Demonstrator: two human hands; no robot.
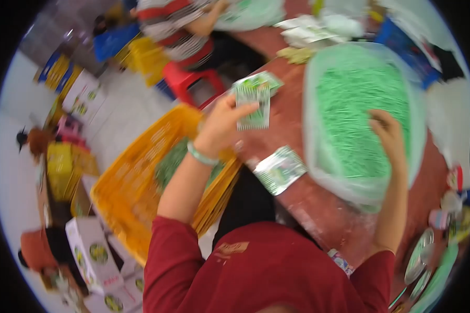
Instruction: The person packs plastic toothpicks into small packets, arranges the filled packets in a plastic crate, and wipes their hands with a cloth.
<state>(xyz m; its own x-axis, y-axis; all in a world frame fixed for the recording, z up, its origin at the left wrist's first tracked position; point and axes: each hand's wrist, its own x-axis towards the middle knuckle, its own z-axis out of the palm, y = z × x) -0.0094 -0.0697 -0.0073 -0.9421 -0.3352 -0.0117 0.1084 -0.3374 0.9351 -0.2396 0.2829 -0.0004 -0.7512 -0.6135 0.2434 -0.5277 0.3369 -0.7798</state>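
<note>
My left hand [224,122] is closed on a small green-and-white packet [255,109], with the thumb pressed across its face. Another green packet [269,80] shows just behind it; whether that one is held too, I cannot tell. My right hand [389,133] is over the heap of thin green sticks [350,109], fingers bent and a little apart, with nothing visible between them. The sticks fill a large tub lined with clear plastic [312,156]. Between my hands, a silvery green packet [280,169] lies on the red table [329,214].
A yellow crate [125,180] with green contents stands at my left, against the table. Beyond it are a red stool [193,78] and a person in a striped shirt [175,26]. White cartons [91,253] line the left. Jars and packets [446,216] sit at the table's right edge.
</note>
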